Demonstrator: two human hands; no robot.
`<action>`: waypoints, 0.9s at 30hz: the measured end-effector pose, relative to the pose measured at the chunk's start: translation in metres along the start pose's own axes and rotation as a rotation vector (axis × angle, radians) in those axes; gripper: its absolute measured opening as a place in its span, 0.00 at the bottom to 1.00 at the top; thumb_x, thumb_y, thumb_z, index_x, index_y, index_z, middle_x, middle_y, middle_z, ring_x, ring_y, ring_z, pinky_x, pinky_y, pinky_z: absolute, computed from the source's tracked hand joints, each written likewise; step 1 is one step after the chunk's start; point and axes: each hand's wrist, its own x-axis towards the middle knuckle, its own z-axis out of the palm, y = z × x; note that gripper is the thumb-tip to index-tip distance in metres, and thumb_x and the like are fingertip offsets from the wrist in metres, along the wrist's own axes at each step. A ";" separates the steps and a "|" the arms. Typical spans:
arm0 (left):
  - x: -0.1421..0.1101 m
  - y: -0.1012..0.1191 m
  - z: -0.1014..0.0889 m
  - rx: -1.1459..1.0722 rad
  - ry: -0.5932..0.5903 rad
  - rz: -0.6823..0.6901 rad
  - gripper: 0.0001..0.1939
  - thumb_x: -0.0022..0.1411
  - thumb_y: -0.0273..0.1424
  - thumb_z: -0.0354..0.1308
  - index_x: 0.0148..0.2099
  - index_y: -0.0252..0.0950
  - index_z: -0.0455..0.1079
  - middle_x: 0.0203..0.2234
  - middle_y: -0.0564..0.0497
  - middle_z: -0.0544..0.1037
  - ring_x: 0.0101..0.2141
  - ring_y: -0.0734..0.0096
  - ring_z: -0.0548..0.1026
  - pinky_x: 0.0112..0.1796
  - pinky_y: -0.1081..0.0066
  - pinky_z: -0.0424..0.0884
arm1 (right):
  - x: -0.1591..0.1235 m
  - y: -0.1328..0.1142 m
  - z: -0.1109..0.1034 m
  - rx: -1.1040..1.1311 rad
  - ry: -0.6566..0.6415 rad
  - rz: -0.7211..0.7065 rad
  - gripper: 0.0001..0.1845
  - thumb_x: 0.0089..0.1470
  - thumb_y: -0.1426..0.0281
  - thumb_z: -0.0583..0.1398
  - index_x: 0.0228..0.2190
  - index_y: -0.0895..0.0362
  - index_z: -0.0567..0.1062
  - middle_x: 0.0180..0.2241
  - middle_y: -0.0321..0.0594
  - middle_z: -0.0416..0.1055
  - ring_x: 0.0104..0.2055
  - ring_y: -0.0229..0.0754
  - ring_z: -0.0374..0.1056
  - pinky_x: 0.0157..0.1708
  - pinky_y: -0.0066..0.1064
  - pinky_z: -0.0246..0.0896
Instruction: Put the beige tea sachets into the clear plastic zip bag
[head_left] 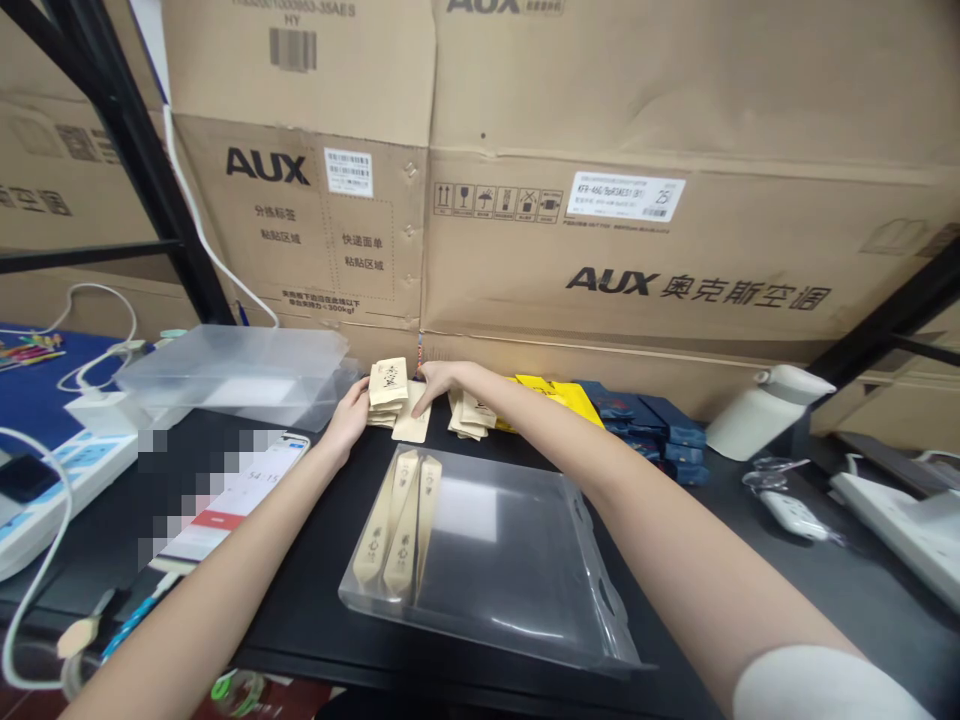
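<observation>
Left hand (pixel 349 418) grips upright beige packet (pixel 389 382); right hand (pixel 437 383) fingers pinch flat packet (pixel 412 414), long axis away from viewer.

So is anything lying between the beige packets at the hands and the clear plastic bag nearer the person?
Nothing visible does. The left hand and right hand are on the beige packets, and only bare black table separates them from the clear plastic bag, which already holds three packets.
</observation>
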 end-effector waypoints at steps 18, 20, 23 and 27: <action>-0.002 -0.004 0.004 0.079 -0.017 0.031 0.20 0.63 0.34 0.50 0.55 0.37 0.72 0.53 0.46 0.78 0.55 0.58 0.73 0.56 0.64 0.66 | -0.126 0.048 -0.014 -0.018 0.780 -0.331 0.19 0.58 0.70 0.54 0.50 0.61 0.68 0.50 0.55 0.71 0.53 0.54 0.68 0.55 0.51 0.61; -0.004 -0.003 0.006 0.105 -0.027 0.034 0.21 0.65 0.34 0.48 0.56 0.36 0.71 0.54 0.45 0.77 0.56 0.57 0.72 0.57 0.62 0.64 | -0.141 0.056 0.003 -0.144 0.687 -0.382 0.21 0.60 0.70 0.52 0.53 0.61 0.67 0.55 0.58 0.68 0.58 0.56 0.65 0.57 0.54 0.59; -0.007 -0.003 0.007 0.148 -0.045 0.040 0.22 0.65 0.35 0.48 0.57 0.35 0.70 0.56 0.43 0.75 0.58 0.55 0.70 0.58 0.60 0.62 | -0.151 0.063 0.022 -0.202 0.506 -0.357 0.24 0.63 0.63 0.53 0.57 0.60 0.66 0.57 0.58 0.68 0.58 0.57 0.66 0.56 0.55 0.61; -0.013 -0.001 0.006 0.194 -0.087 0.062 0.22 0.65 0.37 0.49 0.57 0.37 0.71 0.57 0.44 0.75 0.58 0.55 0.70 0.59 0.59 0.60 | -0.160 0.059 0.027 -0.155 0.550 -0.337 0.29 0.61 0.58 0.57 0.59 0.58 0.65 0.60 0.57 0.65 0.63 0.59 0.61 0.59 0.57 0.57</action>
